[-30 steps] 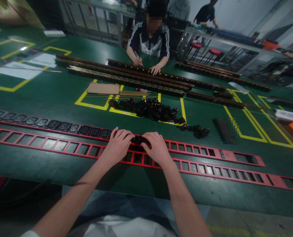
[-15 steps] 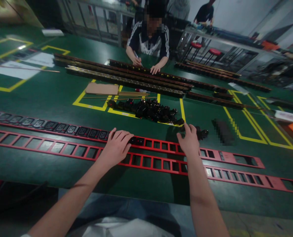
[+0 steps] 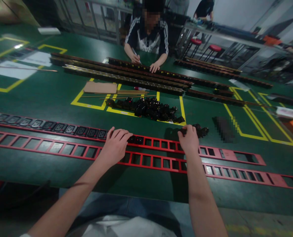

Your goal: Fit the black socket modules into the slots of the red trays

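Just beyond the far edge of the upper red rail [image 3: 229, 154], the right hand [image 3: 189, 138] is down at a loose cluster of black parts [image 3: 202, 131], most of which show at three o'clock from its fingers. It is clearly the nearer hand; the left hand [image 3: 115, 143] lies well apart at about nine o'clock from it, over the rail and touching or just beside a few black units [image 3: 139, 140]. How narrow the right grip is, or whether it has a part, cannot be told, as the hand hides it. The left grip has bent fingers, but what lies under them is hidden too.

The upper rail's long axis runs from just past nine to just past three o'clock. Its bare slots begin at three o'clock from the left hand. On the surface [image 3: 156, 186], the larger heap of black parts [image 3: 146, 109] sits at ten o'clock from the right hand.
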Action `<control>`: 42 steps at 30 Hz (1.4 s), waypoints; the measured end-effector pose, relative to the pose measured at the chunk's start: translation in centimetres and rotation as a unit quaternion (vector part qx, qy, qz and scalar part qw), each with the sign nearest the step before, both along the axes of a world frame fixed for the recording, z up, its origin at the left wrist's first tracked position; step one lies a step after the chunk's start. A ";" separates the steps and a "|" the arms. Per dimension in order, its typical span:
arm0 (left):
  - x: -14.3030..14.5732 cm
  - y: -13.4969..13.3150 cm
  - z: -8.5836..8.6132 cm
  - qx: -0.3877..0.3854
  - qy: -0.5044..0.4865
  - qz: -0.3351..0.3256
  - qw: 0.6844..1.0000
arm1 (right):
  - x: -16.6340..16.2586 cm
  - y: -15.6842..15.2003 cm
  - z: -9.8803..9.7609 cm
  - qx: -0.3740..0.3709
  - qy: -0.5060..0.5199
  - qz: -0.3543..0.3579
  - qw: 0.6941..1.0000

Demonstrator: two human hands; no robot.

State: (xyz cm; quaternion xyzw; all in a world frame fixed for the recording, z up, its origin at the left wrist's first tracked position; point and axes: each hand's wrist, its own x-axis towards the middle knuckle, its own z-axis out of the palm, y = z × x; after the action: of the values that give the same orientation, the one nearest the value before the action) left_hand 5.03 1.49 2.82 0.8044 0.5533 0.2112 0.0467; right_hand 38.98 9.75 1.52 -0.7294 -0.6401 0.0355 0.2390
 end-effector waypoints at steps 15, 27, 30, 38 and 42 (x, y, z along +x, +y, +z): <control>0.1 0.1 -0.1 -0.003 0.008 0.014 1.000 | -6.4 -3.7 1.7 0.043 0.212 0.199 0.956; -0.3 -0.1 0.0 0.014 -0.011 -0.095 0.995 | -7.6 -4.6 0.4 -0.008 0.342 0.237 0.909; -0.3 0.0 -0.2 0.014 -0.013 -0.110 0.994 | -7.5 -4.8 1.2 -0.002 0.296 0.283 0.912; -0.3 0.0 -0.3 0.019 0.014 -0.125 0.992 | -7.5 -4.8 1.3 0.002 0.277 0.286 0.917; -0.3 0.1 -0.2 0.025 0.013 -0.132 0.991 | -7.5 -4.8 0.7 0.005 0.294 0.283 0.913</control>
State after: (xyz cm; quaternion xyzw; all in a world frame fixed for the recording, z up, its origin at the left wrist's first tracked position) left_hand 4.76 1.56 2.58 0.8739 0.4376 0.2063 0.0470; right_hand 31.46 4.99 2.22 -0.4731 -0.7206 0.3109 0.4003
